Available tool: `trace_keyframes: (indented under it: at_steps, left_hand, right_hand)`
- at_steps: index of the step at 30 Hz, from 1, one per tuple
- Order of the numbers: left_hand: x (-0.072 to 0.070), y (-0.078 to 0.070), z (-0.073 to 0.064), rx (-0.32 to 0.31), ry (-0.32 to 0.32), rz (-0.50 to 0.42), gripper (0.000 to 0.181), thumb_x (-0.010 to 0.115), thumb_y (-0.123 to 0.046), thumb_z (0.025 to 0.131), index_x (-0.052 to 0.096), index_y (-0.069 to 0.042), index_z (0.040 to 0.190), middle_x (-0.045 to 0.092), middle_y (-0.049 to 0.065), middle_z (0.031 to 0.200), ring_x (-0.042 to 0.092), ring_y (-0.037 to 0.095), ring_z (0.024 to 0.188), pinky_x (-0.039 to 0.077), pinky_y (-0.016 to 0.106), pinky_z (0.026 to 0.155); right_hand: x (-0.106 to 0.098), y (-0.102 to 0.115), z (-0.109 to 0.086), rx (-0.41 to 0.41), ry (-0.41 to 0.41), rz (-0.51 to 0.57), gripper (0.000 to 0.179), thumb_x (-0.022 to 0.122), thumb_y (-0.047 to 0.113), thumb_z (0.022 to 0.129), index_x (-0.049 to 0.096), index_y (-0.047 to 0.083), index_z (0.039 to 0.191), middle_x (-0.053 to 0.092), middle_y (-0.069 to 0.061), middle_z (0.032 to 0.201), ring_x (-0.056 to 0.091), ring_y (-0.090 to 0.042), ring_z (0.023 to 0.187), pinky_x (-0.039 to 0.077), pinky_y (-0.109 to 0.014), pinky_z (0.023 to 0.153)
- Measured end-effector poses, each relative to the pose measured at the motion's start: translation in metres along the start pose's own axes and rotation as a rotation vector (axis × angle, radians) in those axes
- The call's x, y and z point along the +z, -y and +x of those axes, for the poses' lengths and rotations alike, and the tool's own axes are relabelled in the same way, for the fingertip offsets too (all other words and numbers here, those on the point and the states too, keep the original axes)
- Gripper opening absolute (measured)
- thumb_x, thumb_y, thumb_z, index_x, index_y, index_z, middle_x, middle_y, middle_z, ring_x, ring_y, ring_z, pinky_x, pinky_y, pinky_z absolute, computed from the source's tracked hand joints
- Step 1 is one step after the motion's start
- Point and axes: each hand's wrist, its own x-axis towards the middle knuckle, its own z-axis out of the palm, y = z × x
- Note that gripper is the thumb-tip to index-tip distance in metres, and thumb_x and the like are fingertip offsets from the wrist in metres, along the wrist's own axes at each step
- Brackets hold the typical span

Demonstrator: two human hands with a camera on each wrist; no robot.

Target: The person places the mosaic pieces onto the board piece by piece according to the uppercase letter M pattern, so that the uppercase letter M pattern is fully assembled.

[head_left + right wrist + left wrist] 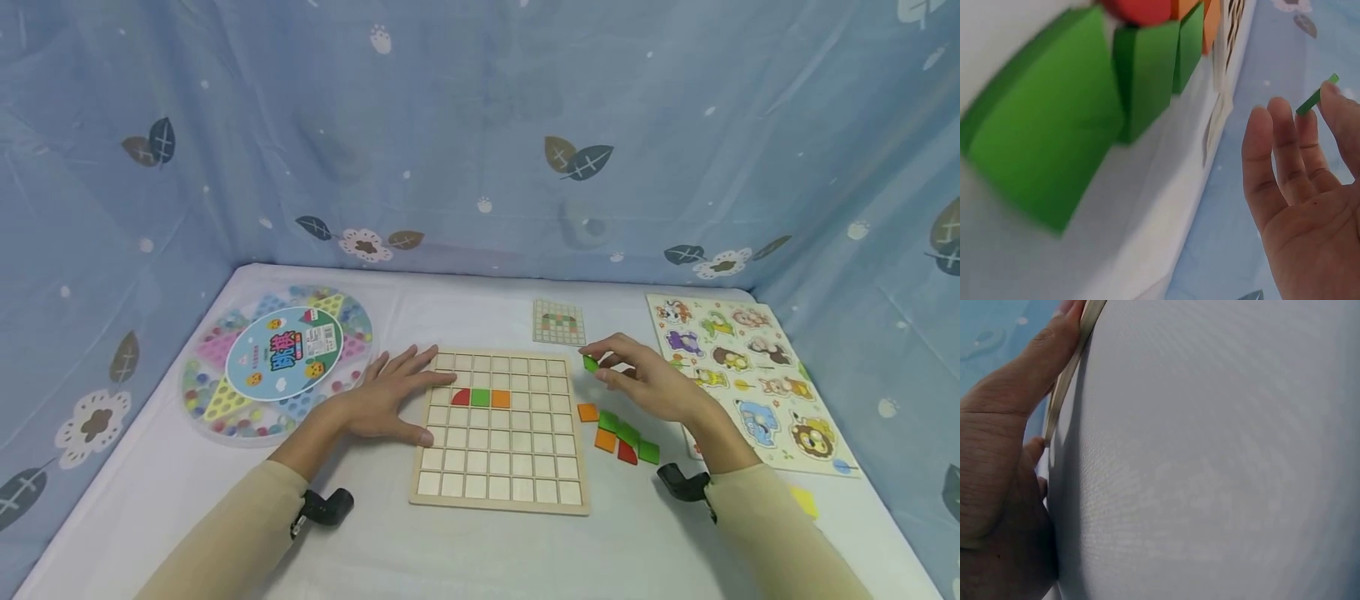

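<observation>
Three tiles (480, 398) lie on a gridded board (500, 463).
Right hand (654, 383): fingers pinch a green tile (590, 364) near the board's right edge; left hand (382, 400): fingers spread at its left edge.

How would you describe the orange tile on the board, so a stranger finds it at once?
Find the wooden grid board on the white table. On its far half lie a red tile, a green tile and an orange tile in one row. The orange tile is rightmost, the only orange one on this board.
</observation>
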Motion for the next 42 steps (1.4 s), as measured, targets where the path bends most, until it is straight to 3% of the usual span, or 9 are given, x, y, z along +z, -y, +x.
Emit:
trace_keyframes:
  at_steps: [8,22,42]
  left_hand:
    - [0.000,0.000,0.001,0.013,-0.011,0.010,0.093,0.076,-0.070,0.079,0.038,-0.040,0.158,0.004,0.001,0.174,-0.004,0.035,0.160,-0.005,0.068,0.122]
    - [-0.001,-0.002,0.001,0.016,-0.008,-0.006,0.091,0.077,-0.066,0.080,0.040,-0.037,0.158,0.006,0.004,0.174,-0.003,0.038,0.159,-0.006,0.068,0.122]
    - [0.000,0.000,0.000,0.023,-0.010,-0.014,0.091,0.078,-0.066,0.080,0.040,-0.037,0.158,0.006,0.005,0.174,-0.002,0.038,0.159,-0.007,0.069,0.121]
  right_hand:
    - [0.013,0.007,0.011,-0.003,0.023,0.058,0.034,0.058,0.008,0.105,0.058,0.007,0.139,0.057,-0.007,0.135,0.061,-0.029,0.116,0.056,-0.033,0.089]
    - [0.034,0.024,0.026,0.032,0.052,0.037,0.035,0.065,0.012,0.102,0.061,0.007,0.136,0.059,-0.003,0.134,0.062,-0.025,0.114,0.055,-0.046,0.093]
    - [0.054,0.029,0.041,0.013,0.133,0.008,0.033,0.065,0.014,0.102,0.062,0.010,0.135,0.062,0.001,0.128,0.061,-0.020,0.110,0.054,-0.041,0.091]
